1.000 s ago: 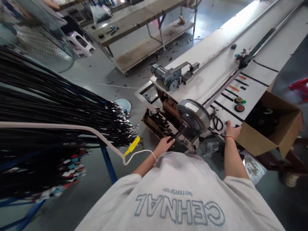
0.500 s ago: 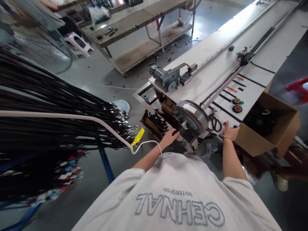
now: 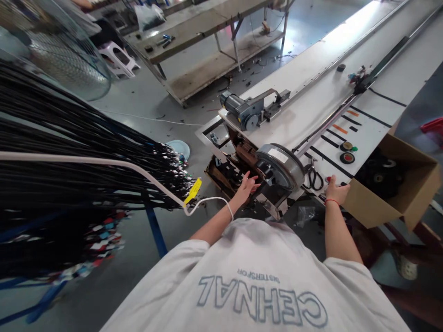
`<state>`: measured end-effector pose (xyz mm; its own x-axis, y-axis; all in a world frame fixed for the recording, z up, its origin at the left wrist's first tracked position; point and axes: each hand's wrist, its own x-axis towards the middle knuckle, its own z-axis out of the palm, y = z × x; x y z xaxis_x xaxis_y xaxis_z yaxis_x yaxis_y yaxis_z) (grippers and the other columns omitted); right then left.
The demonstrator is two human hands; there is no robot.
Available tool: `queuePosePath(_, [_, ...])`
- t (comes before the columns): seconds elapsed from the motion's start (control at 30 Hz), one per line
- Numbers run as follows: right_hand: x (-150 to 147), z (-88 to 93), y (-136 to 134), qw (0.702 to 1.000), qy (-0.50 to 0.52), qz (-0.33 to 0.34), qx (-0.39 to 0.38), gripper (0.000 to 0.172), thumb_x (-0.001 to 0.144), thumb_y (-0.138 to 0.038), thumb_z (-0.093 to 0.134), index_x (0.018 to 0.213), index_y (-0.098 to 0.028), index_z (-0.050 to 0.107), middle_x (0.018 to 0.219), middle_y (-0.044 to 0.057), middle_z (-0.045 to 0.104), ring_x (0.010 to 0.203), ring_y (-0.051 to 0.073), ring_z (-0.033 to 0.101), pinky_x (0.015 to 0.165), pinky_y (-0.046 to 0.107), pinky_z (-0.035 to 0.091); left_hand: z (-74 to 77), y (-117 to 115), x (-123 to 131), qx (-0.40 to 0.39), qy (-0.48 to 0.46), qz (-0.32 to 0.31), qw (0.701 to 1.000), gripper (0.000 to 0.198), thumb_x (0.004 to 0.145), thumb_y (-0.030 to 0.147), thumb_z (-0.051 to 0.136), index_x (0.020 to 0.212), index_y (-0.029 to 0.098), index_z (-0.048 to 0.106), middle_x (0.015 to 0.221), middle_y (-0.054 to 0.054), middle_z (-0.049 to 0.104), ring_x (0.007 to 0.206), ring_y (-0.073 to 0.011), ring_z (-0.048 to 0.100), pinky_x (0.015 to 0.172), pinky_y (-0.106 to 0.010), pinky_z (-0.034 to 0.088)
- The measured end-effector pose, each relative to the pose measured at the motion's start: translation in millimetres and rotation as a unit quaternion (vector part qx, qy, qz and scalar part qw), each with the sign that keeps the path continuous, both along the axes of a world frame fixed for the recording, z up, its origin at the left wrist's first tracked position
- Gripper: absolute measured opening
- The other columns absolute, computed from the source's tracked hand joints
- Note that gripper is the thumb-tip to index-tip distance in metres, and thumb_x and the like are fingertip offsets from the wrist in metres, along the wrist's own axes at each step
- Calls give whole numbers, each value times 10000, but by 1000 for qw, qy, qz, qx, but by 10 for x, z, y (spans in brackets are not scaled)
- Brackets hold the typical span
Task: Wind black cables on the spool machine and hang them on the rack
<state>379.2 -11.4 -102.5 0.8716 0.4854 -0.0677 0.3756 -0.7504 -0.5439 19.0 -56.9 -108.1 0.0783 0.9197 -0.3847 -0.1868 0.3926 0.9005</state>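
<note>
My left hand [image 3: 246, 188] is raised beside the grey drum-like wheel [image 3: 286, 167], near its dark hub. Its fingers are spread, and I see nothing held between them. Below and to its left is an open cardboard tray [image 3: 217, 177] with dark parts inside. At the near edge of the white worktable [image 3: 297, 124] rests my right hand [image 3: 336, 191], with a red cord at the wrist. One digit reaches up beside a small red button [image 3: 328, 179], another points right; the remaining fingers are hidden. Black-handled scissors [image 3: 314, 179] lie just left of it.
A cardboard box [image 3: 374, 210] of black parts stands right of my right hand. Bundled black cables [image 3: 104, 152] hang at the left, with a white tube [image 3: 86, 160] crossing them. A motor [image 3: 238, 107] sits on the table's far corner. Two tape rolls [image 3: 346, 157] lie on the worktable.
My left hand has lifted slightly, and its fingers have spread apart by the wheel. The hub looks different, with its dark part now showing. My right hand stays by the red button. The view shifted slightly.
</note>
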Motion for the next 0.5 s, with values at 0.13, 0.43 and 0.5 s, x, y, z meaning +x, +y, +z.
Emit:
queuePosePath(0.13, [16, -33, 3, 1000, -5, 1, 6, 699, 784, -616, 569, 1261, -120, 447, 1266, 247, 533, 1149, 387, 535, 964, 525, 408, 191, -43, 87, 95, 12, -42, 995, 919, 841, 605, 557, 1514, 334, -8, 1476, -169, 390, 1143, -233, 604, 965, -421, 483])
queuePosePath(0.43, [-8, -16, -4, 1000, -3, -8, 0, 720, 780, -624, 571, 1278, -118, 453, 1270, 243, 536, 1149, 383, 540, 969, 515, 409, 756, -187, 608, 320, 272, -36, 907, 881, 893, 512, 516, 1533, 218, -13, 1602, -142, 79, 1473, -292, 115, 1213, -476, 110])
queuePosePath(0.5, [-17, -3, -7, 1000, -3, -7, -2, 733, 783, -622, 577, 1295, -114, 444, 1281, 243, 532, 1162, 384, 533, 974, 515, 409, 706, -161, 640, 316, 278, -28, 907, 905, 877, 514, 544, 1529, 215, -7, 1601, -150, 67, 1474, -305, 89, 1210, -489, 95])
